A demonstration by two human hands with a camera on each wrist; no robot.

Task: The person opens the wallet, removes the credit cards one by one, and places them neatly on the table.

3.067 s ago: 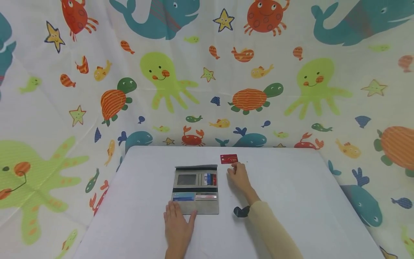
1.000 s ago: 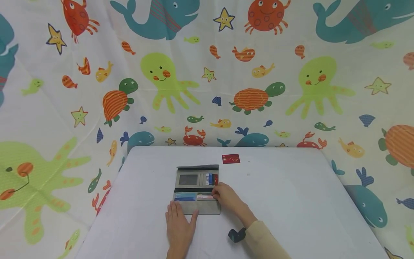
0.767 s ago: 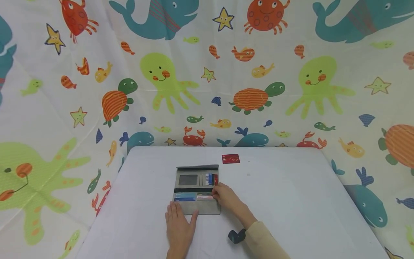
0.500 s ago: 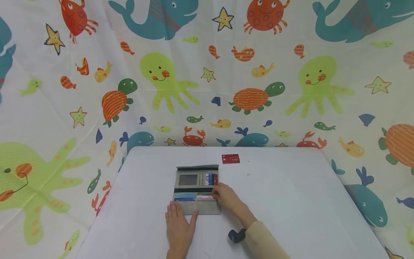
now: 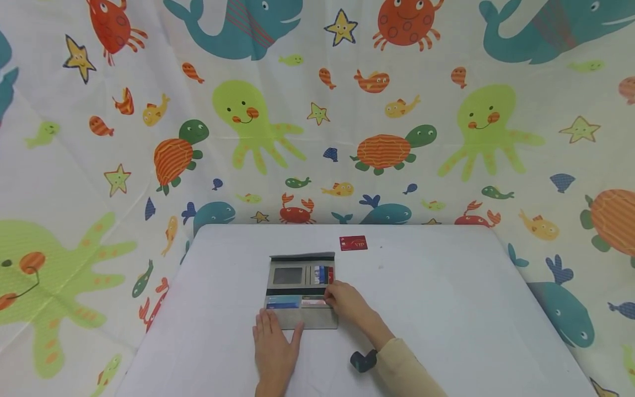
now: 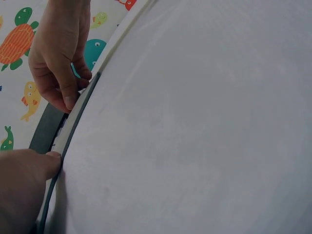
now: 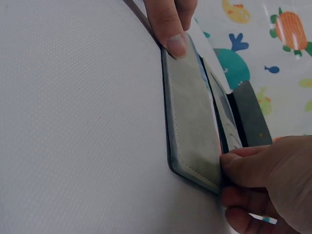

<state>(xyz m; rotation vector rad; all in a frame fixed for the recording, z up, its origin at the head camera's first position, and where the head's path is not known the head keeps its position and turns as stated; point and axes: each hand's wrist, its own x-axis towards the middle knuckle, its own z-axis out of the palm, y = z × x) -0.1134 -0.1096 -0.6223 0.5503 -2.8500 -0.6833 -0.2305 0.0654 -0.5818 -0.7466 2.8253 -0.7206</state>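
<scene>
A grey wallet (image 5: 310, 318) lies spread open on the white table, its flap at the far side. My left hand (image 5: 275, 350) rests flat over its near left corner, fingers straight; in the right wrist view the left thumb (image 7: 176, 45) presses the wallet's near edge. At the right side of the wallet, my right hand (image 5: 349, 303) pinches a pale pink-and-white card (image 5: 312, 302) in the near pocket, between thumb and curled fingers. Beside that card sits a blue card (image 5: 283, 302). Several more cards (image 5: 323, 274) fill the far right slots, next to a dark window pocket (image 5: 288, 275).
A red VIP card (image 5: 353, 243) lies on the table (image 5: 421, 286) beyond the wallet's far right corner. A black wrist camera (image 5: 364, 361) hangs at the right wrist. Behind the table's far edge is a curtain (image 5: 317, 154) printed with sea animals.
My right hand was beside the red VIP card about three seconds ago; it has since come back to the wallet's right side. Over the last second both hands stay in place.
</scene>
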